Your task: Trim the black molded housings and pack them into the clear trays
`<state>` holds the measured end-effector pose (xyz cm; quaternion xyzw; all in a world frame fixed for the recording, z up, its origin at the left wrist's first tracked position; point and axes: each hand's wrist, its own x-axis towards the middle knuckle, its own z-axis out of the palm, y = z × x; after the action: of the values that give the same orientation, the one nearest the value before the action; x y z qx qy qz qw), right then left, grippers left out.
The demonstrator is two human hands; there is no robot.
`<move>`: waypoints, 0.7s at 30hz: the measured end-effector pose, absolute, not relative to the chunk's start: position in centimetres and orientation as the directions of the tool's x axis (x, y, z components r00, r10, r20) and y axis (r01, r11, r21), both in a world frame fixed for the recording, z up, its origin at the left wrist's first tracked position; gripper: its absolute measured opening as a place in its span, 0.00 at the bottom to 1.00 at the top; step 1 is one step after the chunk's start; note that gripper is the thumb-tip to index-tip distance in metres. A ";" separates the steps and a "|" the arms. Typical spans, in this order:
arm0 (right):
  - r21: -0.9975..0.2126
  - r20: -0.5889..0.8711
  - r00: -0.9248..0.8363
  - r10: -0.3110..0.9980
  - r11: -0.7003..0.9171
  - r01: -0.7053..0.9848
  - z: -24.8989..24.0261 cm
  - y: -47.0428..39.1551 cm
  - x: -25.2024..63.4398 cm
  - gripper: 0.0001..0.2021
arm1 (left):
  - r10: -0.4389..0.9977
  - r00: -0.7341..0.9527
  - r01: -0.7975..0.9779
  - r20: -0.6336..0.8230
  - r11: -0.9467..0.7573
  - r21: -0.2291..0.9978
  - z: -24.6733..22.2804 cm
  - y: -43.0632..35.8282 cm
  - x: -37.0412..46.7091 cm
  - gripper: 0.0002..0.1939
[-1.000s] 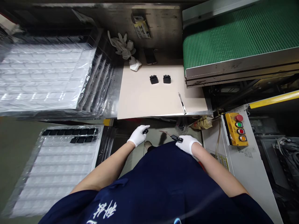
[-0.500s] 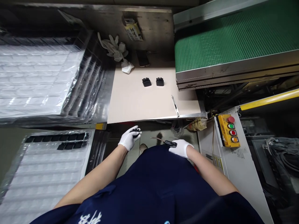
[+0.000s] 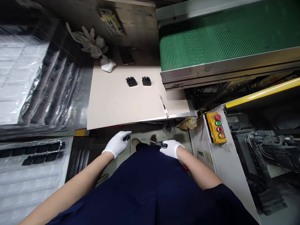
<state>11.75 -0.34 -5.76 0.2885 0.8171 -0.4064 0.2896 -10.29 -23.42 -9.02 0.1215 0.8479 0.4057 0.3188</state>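
Observation:
My left hand (image 3: 116, 144), in a white glove, is closed on a small black plastic part (image 3: 127, 137) below the table's front edge. Only one end of that part sticks out past the fingers. My right hand (image 3: 172, 148), also gloved, grips a black-handled tool (image 3: 161, 144) with a thin, slightly bent shaft pointing left; its exact kind is unclear. Two black plastic parts (image 3: 131, 82) (image 3: 146, 81) stand on the beige table sheet (image 3: 112, 103), their prongs toward the back. A slim utility knife (image 3: 164, 106) lies near the sheet's right front.
A green ribbed conveyor belt (image 3: 211, 37) borders the table on the right, above a yellow button box (image 3: 216, 127). Plastic-wrapped trays (image 3: 44, 81) are stacked at left, with another tray (image 3: 30, 181) lower down. Crumpled gloves (image 3: 91, 42) and a phone (image 3: 126, 56) lie behind.
The view has shifted, so the table and conveyor sit further left. My left hand has turned over, hiding most of the black part it holds. My right hand keeps its grip on the tool.

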 end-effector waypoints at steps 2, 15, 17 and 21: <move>-0.518 -0.638 -0.673 0.374 0.439 0.734 -6.1 0.5 12.6 0.09 | 0.470 -0.733 -0.156 -0.491 0.586 0.795 -7.2 -22.5 -10.0 0.20; -0.629 -0.368 -0.245 0.897 -0.046 0.776 -12.1 6.8 10.4 0.20 | 0.712 -0.408 -0.798 -0.572 0.025 0.602 10.2 -20.4 -7.0 0.15; -0.584 -0.436 -0.199 0.878 -0.107 0.805 -13.1 7.0 10.4 0.18 | 0.719 -0.375 -0.818 -0.585 0.041 0.574 11.6 -21.0 -7.3 0.14; -0.529 -0.578 -0.194 0.793 -0.183 0.828 -14.0 6.3 10.2 0.16 | 0.770 -0.329 -0.840 -0.547 0.026 0.542 12.9 -22.1 -8.3 0.12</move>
<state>10.24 6.29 -14.05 0.6346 0.6388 -0.4346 0.0204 -8.26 -22.15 12.88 -0.0412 0.4234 0.6967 0.5777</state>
